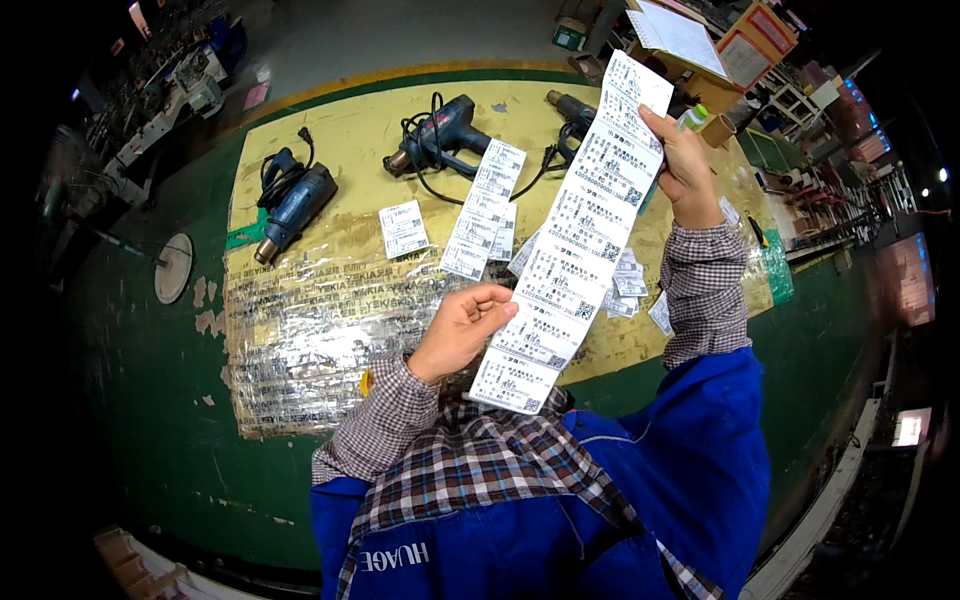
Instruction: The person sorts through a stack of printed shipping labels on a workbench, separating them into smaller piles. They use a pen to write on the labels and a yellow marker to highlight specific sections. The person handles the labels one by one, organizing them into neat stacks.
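Note:
A long white strip of printed labels [570, 240] slants across the middle of the view, held up above the table. My right hand [684, 165] grips its right edge near the upper end, thumb in front and the other fingers behind. Lower down, my left hand [465, 325] pinches the strip's left edge between thumb and curled fingers. The strip's lower end hangs over my checked apron. On the table beyond my left hand lie a shorter label strip [483, 215] and a small label sheet [403, 229]. More loose labels [627, 280] lie partly hidden behind the long strip.
Three heat guns lie on the yellow-topped table [330, 130]: one at left [297, 208], one at the middle back [445, 135] with its cord wrapped round it, and one [572, 112] partly behind the strip. A brown cup [718, 130] stands right of my right hand.

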Available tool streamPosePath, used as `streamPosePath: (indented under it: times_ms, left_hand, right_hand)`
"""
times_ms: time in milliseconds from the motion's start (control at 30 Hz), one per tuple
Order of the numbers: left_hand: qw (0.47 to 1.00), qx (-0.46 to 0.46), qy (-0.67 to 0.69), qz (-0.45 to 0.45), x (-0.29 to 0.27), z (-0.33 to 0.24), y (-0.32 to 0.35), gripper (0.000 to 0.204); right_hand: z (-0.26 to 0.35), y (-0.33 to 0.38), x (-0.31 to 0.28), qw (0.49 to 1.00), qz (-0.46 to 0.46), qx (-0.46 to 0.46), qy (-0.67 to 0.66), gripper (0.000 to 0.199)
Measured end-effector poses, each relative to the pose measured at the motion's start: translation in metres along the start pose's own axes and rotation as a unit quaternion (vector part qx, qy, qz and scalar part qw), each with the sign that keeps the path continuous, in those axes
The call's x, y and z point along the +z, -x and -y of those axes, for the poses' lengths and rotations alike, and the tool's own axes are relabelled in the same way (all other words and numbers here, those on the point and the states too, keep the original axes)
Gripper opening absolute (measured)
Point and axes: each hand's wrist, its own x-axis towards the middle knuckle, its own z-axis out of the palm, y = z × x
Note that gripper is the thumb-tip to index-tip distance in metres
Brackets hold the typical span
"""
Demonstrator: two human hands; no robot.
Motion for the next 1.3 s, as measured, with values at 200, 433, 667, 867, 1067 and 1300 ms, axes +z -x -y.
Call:
streamPosePath:
  times_ms: [200,433,667,867,1067,1300]
  left_hand:
    - [0.999,0.013,0.007,-0.04,-0.004,-0.006,0.02,0.016]
    - [0.995,0.042,-0.027,-0.085,-0.008,-0.006,0.027,0.016]
    - [0.995,0.042,-0.033,-0.081,-0.016,-0.003,0.034,0.012]
    - [1.0,0.009,0.001,-0.006,-0.029,-0.005,0.038,0.012]
    - [0.996,-0.019,0.031,0.077,-0.029,-0.006,0.016,0.06]
    - [0.992,0.031,-0.124,-0.002,-0.016,-0.031,-0.011,0.036]
  right_hand:
    - [-0.019,0.002,0.019,1.0,-0.011,-0.009,-0.005,0.021]
    - [-0.027,0.003,0.022,0.996,-0.026,-0.003,0.087,0.019]
    - [-0.03,0.013,0.025,0.998,-0.006,0.01,0.068,0.021]
    - [-0.025,0.028,0.046,0.999,0.015,0.047,0.003,0.021]
    - [-0.036,0.054,0.068,0.989,0.097,0.083,-0.071,0.024]
    - [-0.034,0.073,0.092,0.987,0.1,0.098,-0.076,0.022]
